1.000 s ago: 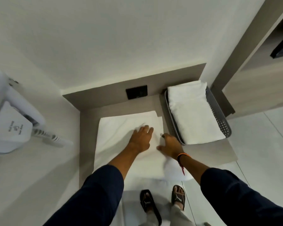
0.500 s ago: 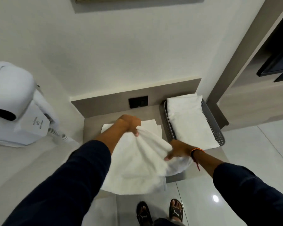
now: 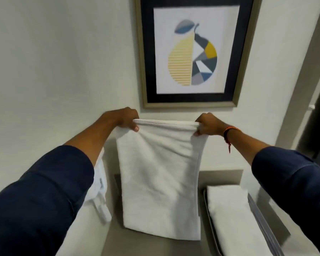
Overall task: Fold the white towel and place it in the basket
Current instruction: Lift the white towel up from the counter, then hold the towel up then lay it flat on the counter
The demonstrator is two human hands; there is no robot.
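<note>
The towel [image 3: 161, 182] hangs at the centre, its top corners pinched by the left hand [image 3: 125, 120] at 10 o'clock and the right hand [image 3: 208, 125] at 2 o'clock. The framed pear print [image 3: 194, 50] sits at 12 o'clock behind it. The basket [image 3: 262, 220], at 4 o'clock on the counter [image 3: 146, 246], holds a folded towel [image 3: 233, 218].

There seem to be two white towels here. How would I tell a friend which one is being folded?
Start at the framed pear picture on the wall. Just below it, the left hand and right hand each pinch a top corner of the towel, which hangs upright between them. The other towel lies flat in the grey basket to the right, with no hand on it.
</note>
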